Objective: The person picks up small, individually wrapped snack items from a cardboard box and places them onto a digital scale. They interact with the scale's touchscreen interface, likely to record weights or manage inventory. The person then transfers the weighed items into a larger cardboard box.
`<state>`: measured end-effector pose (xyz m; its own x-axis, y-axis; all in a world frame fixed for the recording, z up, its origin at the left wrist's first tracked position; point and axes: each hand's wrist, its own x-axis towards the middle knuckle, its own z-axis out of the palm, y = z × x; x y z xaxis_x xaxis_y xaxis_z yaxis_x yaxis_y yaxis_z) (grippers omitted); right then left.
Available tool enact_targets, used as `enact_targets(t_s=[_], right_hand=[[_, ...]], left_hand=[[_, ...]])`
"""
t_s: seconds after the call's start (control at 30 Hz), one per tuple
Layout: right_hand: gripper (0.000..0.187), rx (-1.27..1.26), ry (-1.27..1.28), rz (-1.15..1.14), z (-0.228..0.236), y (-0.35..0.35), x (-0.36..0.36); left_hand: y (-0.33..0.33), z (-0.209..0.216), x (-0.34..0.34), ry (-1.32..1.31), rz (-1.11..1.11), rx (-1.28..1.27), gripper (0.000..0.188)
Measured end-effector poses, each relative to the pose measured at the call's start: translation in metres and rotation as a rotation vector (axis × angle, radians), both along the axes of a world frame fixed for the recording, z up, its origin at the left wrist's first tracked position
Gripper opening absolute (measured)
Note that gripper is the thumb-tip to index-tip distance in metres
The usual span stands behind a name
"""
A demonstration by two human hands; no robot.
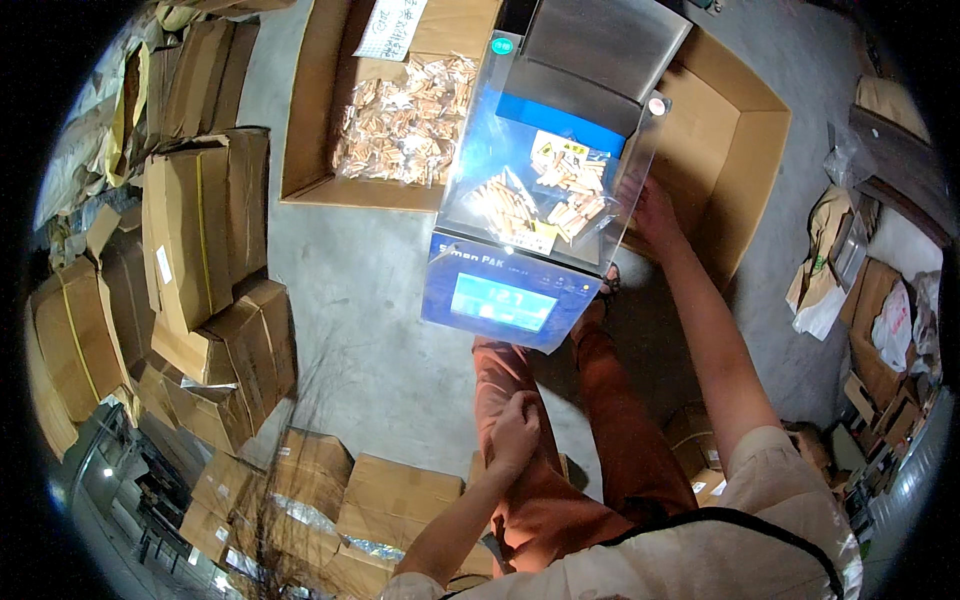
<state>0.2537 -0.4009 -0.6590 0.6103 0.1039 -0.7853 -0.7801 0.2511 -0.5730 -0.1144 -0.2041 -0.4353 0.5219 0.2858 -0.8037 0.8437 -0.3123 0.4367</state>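
Copper-coloured pieces (505,205) lie just left of my right hand (650,210), on blue-fronted machine (575,300). Its opening, hold unclear; left hand (515,430) loosely curled, seemingly empty. Best touch machine lightly.

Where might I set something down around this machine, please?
The grey floor is bare between the stacked brown cardboard boxes and the blue, rectangular machine with a lit screen, and again between the right forearm and the torn brown packaging. It is crowded beyond the machine, where two open brown cardboard boxes stand, and along the lower left edge.
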Motion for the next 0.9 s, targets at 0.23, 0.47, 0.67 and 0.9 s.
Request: enact_targets(t_s=[0.23, 0.47, 0.67, 0.9], right_hand=[[0.033, 0.078, 0.011, -0.106, 0.004, 0.017, -0.004], [0.021, -0.107, 0.077, -0.241, 0.011, -0.011, -0.013], [0.023, 0.473, -0.114, -0.366, 0.094, -0.017, -0.025], [0.043, 0.354, -0.134, -0.018, 0.262, 0.156, 0.003]], left_hand=[[0.003, 0.003, -0.005, 0.003, 0.020, 0.034, 0.015], [-0.004, -0.009, -0.024, -0.125, -0.068, 0.136, 0.012], [0.002, -0.005, -0.025, -0.092, -0.103, 0.141, 0.013], [0.019, -0.041, -0.054, -0.283, -0.070, 0.150, 0.035]])
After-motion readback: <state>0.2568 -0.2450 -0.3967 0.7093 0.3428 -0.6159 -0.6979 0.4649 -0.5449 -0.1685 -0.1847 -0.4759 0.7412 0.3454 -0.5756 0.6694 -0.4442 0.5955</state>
